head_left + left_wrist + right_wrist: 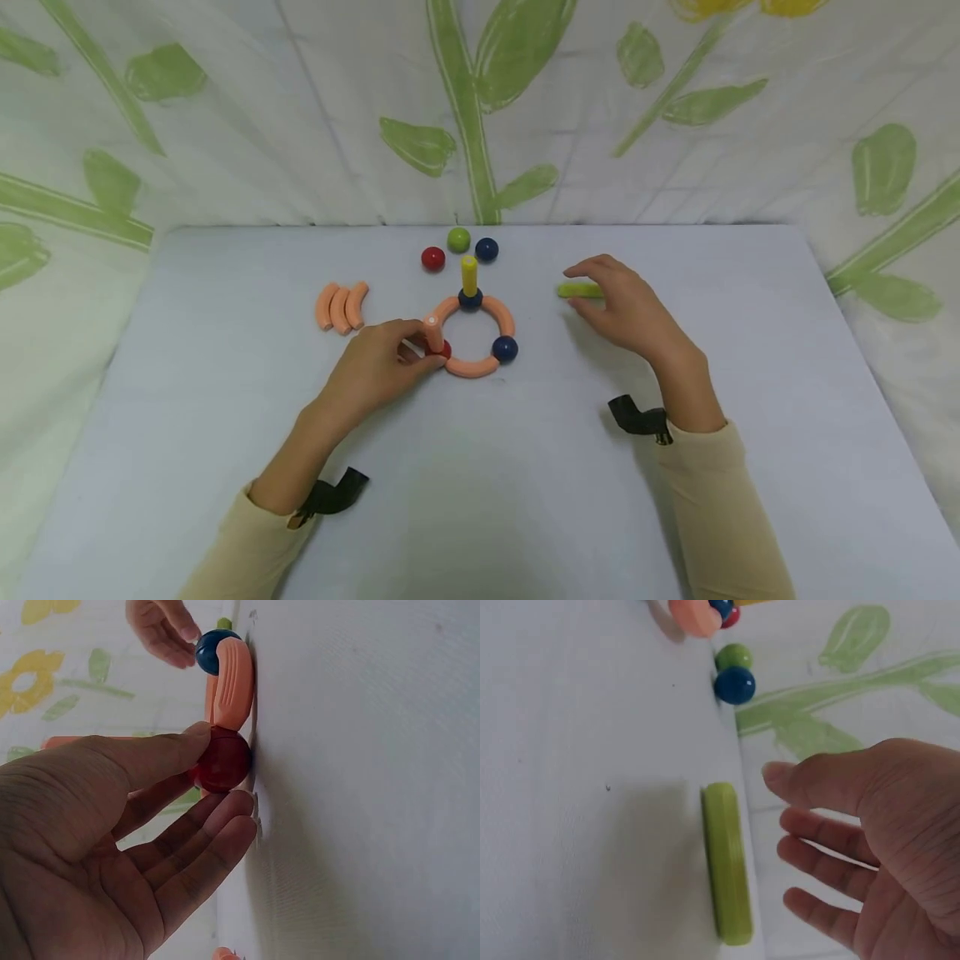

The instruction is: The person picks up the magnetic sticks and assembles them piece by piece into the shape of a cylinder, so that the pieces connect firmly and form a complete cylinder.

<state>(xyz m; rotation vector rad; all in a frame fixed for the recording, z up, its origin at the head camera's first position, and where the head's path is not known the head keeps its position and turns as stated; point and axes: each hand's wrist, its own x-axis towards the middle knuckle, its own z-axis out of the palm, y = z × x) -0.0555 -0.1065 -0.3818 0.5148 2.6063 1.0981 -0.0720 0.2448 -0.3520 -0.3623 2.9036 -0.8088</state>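
My left hand (378, 362) pinches a red ball (223, 760) between thumb and fingers. That ball sits at the left of a ring of curved orange pieces (471, 367), and an orange stick (432, 332) stands upright on it. Two dark blue balls also join the ring: one (505, 348) at the right, another (470, 300) at the far side bearing an upright yellow stick (469, 275). Over on the right, my right hand (633, 312) hovers with spread fingers around a light green stick (727, 862) lying on the table. A gap shows between them in the right wrist view.
Behind the ring lie a loose red ball (432, 259), a green ball (459, 240) and a blue ball (487, 249). Three curved orange pieces (340, 310) lie side by side to the left. A cloth painted with plants (300, 125) hangs behind the white table (465, 483).
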